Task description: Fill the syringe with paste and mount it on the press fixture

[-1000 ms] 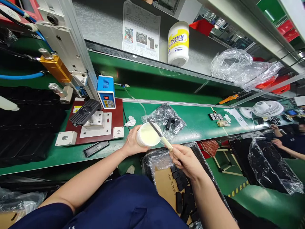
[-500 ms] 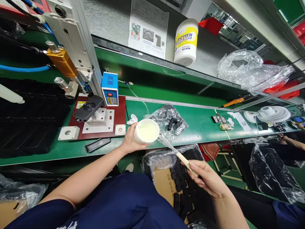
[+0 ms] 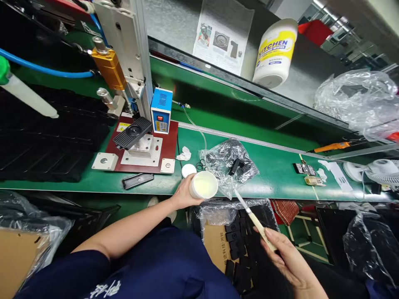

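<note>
My left hand (image 3: pixel 183 194) is wrapped round a white tub (image 3: pixel 193 192) at the bench's front edge. Pale yellow paste (image 3: pixel 204 185) fills much of the tub. In my right hand (image 3: pixel 282 251), lower right, is a spatula (image 3: pixel 257 224) with a cream handle and a thin, pale blade. Its blade tip points up and left, apart from the tub. Just behind the tub lies a round white lid (image 3: pixel 188 170) on the green bench. A clear plastic bag (image 3: pixel 218 160) with black rings in it, and a small black part (image 3: pixel 236 166) on top, lies beyond the spatula tip.
At left, a press fixture holds a black speaker cover (image 3: pixel 134 132) beside a blue box (image 3: pixel 161 110). A black tray part (image 3: pixel 137 181) lies before it. A wipes canister (image 3: pixel 277 54) stands on the shelf above. An open carton (image 3: pixel 215 243) of black parts sits below the bench edge.
The spatula has moved down and right, away from the tub's rim. My view has shifted, and the white lid behind the tub now shows. Both hands keep their holds.
</note>
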The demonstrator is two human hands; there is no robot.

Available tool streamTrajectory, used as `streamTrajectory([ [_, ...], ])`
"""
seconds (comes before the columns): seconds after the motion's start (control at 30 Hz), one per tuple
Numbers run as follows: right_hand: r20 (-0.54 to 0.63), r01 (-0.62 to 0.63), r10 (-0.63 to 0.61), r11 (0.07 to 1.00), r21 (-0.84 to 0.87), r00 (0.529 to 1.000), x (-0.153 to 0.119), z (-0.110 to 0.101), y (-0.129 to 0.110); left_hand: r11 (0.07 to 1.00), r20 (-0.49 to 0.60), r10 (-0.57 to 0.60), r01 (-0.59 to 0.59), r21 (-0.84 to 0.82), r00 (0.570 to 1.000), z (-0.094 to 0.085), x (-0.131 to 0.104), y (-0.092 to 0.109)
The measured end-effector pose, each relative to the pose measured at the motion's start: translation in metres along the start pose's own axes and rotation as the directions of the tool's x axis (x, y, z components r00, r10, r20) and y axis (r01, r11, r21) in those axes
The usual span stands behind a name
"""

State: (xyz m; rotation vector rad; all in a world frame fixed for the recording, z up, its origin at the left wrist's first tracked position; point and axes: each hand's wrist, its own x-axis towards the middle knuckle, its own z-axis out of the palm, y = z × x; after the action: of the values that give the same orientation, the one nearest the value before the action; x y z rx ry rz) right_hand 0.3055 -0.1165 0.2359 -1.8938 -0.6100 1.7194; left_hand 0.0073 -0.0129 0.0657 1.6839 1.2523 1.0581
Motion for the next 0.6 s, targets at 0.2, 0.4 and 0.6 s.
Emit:
streamTrajectory([
  [0.2, -0.108, 0.076, -0.068, 0.994, 0.074, 0.992, 0.012, 0.013, 0.016, 0.99, 0.21, -0.071, 0.044, 0.133, 0.975, 0.033, 0.014, -0.031],
  [0.4, -0.104, 0.088, -0.075, 0.987, 0.134, 0.992, 0.018, 0.023, 0.022, 0.984, 0.264, -0.058, 0.011, 0.178, 0.963, 0.047, 0.025, -0.049],
  [0.6, -0.05, 0.111, -0.104, 0.98, 0.164, 0.993, 0.03, 0.03, 0.024, 0.95, 0.195, -0.148, 0.085, 0.299, 0.97, 0.067, 0.027, -0.051],
])
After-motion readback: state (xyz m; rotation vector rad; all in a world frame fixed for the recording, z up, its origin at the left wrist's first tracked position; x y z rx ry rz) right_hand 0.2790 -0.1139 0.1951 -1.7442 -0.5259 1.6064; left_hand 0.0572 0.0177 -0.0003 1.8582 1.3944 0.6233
